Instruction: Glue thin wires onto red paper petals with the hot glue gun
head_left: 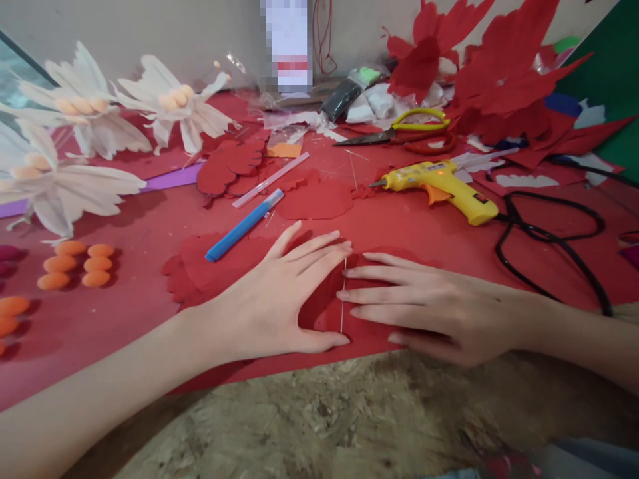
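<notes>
A thin pale wire (342, 306) lies roughly straight up and down on red sheet material (319, 303) near the front edge of the work surface. My left hand (269, 299) rests flat to its left, with the thumb near the wire's close end and the fingertips by its far end. From the right, my right hand (444, 306) reaches in with its fingers stretched out, and the fingertips touch or nearly touch the wire. Neither hand is closed around anything. A scalloped red cutout (192, 266) is partly covered by my left hand.
Ahead lie a blue marker (243, 226), a yellow glue gun (439, 186) with a black cord (504, 243), and yellow-handled scissors (399, 130). White flowers (100, 176) and orange oval pieces (60, 264) are at left. Large red flowers (499, 80) stand back right.
</notes>
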The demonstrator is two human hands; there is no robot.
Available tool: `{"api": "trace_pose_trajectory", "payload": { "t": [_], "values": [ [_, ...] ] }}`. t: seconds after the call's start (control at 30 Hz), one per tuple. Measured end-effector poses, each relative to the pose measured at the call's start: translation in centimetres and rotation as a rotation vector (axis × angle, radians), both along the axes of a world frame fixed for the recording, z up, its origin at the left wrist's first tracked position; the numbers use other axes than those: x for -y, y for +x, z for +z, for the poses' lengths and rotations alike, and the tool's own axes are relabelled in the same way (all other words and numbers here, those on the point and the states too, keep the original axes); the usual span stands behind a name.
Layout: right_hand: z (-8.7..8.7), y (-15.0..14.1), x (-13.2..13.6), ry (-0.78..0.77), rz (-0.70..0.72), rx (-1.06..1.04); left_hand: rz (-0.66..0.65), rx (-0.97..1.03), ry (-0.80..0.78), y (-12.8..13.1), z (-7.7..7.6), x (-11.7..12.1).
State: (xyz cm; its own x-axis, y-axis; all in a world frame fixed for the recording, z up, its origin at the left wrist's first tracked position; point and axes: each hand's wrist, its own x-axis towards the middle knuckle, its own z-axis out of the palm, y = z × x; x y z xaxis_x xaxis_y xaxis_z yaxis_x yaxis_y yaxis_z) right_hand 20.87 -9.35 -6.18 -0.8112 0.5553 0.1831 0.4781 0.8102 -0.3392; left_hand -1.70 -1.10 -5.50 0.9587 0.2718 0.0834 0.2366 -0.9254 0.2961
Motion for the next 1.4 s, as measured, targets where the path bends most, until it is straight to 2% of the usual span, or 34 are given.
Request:
{"api": "trace_pose_trajectory", "payload": {
  "t": [0.53,0.63,0.7,0.73,0.8,0.87,0.93,0.97,1.0,1.07,1.2,1.4],
  "values": [
    [-0.2,-0.1,0.1,0.017,-0.008,0.021,-0.012,-0.029,0.005,0.3,0.1,-0.2],
    [-0.1,-0.4,0.2,0.057,-0.014,0.009,-0.024,-0.021,0.026,0.3,0.0,-0.2],
    [0.4,-0.3,0.0,0.139,-0.016,-0.02,-0.03,-0.013,0.035,0.3,0.0,-0.3],
    [0.8,-0.1,-0.2,0.21,-0.054,-0.04,-0.03,-0.011,0.036,0.3,0.0,-0.3],
    [1.8,1.0,-0.9,0.377,-0.294,-0.06,-0.032,-0.008,0.034,0.2,-0.2,-0.4],
    [2.7,2.8,-2.0,0.481,-0.763,-0.011,-0.039,0.006,0.037,0.2,-0.4,-0.4],
    [3.1,4.8,-3.1,0.388,-1.117,0.157,-0.047,0.033,0.047,0.1,-0.6,-0.5],
    [3.1,5.8,-3.6,0.264,-1.211,0.247,-0.049,0.036,0.051,0.1,-0.6,-0.5],
    [2.9,6.6,-4.0,0.152,-1.247,0.306,-0.05,0.029,0.052,0.1,-0.6,-0.5],
    [2.4,7.7,-4.6,0.041,-1.236,0.355,-0.045,-0.005,0.045,0.1,-0.5,-0.5],
    [1.8,8.0,-5.0,0.004,-1.212,0.347,-0.027,-0.033,0.019,0.2,-0.3,-0.5],
    [2.6,7.0,-4.7,-0.028,-1.282,0.304,0.001,-0.07,-0.012,0.3,-0.1,-0.5]
  ]
}}
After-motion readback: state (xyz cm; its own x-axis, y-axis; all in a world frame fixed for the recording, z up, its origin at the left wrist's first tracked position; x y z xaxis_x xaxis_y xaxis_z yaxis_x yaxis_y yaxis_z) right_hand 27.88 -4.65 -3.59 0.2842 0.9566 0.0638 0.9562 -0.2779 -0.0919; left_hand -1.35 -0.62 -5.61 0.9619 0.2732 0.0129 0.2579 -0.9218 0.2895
